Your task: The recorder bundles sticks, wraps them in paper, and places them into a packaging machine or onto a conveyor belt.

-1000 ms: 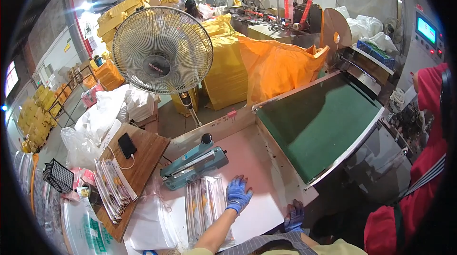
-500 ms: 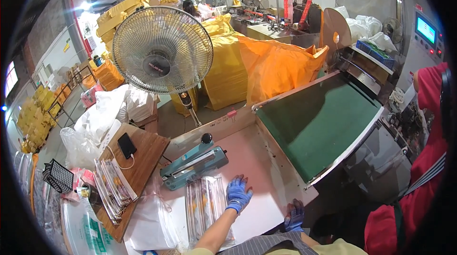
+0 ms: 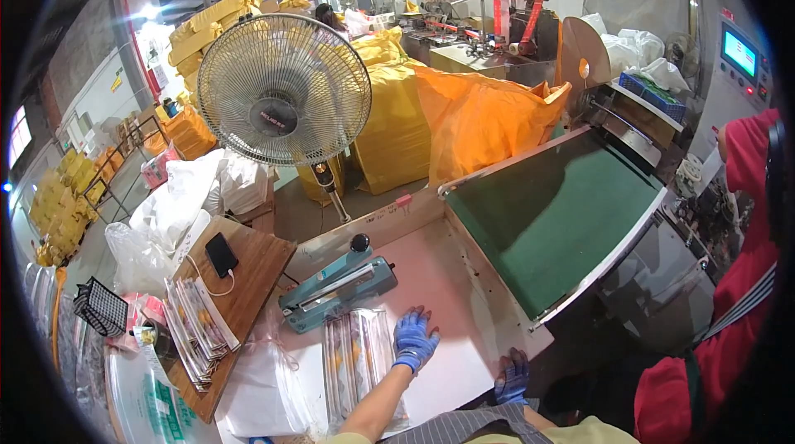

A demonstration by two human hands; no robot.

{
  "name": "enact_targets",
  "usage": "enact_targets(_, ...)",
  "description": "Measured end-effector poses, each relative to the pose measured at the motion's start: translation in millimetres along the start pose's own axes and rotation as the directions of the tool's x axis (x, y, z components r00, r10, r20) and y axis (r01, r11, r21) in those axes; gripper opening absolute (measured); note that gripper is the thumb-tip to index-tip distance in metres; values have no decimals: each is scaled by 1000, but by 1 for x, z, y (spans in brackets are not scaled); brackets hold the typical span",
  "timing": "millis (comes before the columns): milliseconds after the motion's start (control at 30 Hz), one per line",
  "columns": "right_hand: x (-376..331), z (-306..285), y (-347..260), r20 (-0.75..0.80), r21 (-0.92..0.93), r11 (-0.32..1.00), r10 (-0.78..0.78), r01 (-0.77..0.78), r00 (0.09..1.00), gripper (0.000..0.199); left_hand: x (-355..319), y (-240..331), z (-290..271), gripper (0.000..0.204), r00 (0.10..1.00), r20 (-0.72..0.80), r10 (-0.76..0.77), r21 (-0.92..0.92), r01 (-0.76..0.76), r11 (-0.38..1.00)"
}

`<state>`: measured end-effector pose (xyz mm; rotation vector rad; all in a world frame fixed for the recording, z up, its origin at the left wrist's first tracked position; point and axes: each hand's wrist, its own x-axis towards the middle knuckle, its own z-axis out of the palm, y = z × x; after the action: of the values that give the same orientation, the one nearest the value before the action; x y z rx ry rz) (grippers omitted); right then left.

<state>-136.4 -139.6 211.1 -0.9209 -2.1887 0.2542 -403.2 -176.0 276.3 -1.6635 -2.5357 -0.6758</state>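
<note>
My left hand (image 3: 416, 340), in a blue work glove, lies with fingers stretched out on the pale work table (image 3: 439, 278). Just left of it is a clear plastic bag (image 3: 358, 353) filled with long packets in a row; the hand rests at its right side without gripping it. At the front edge of the table my right hand (image 3: 512, 378), also gloved in blue, has its fingers extended and holds nothing visible. A blue bag sealer (image 3: 338, 293) stands behind the filled bag. Flat clear bags (image 3: 263, 394) are piled to the left.
A green conveyor belt (image 3: 563, 212) slopes down to the table's right side. On the left, a wooden board (image 3: 263, 255) carries a phone (image 3: 220, 254) and several stacked packets (image 3: 197, 328). A standing fan (image 3: 283, 104) rises behind. A person in red (image 3: 704, 378) is at the right.
</note>
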Motion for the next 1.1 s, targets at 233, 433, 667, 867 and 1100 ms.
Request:
enact_targets(233, -1, 0, 0, 1, 11, 1000, 8, -8, 1000, 38, 0, -1, 0, 50, 1000, 18, 11, 35, -12, 999)
enact_targets(433, 0, -1, -2, 10, 0, 1000, 29, -29, 1000, 37, 0, -2, 1, 50, 1000, 11, 15, 36, -16, 999)
enact_targets(667, 1, -4, -3, 23, 16, 1000, 26, -27, 999, 37, 0, -2, 1, 50, 1000, 16, 7, 19, -8, 1000)
enact_targets(867, 0, -1, -1, 10, 27, 999, 32, -32, 999, 38, 0, -1, -2, 49, 1000, -3, 13, 4, -13, 1000)
enact_targets(1100, 1, -2, -3, 11, 24, 1000, 18, -18, 1000, 40, -1, -2, 0, 48, 1000, -2, 9, 19, -9, 1000)
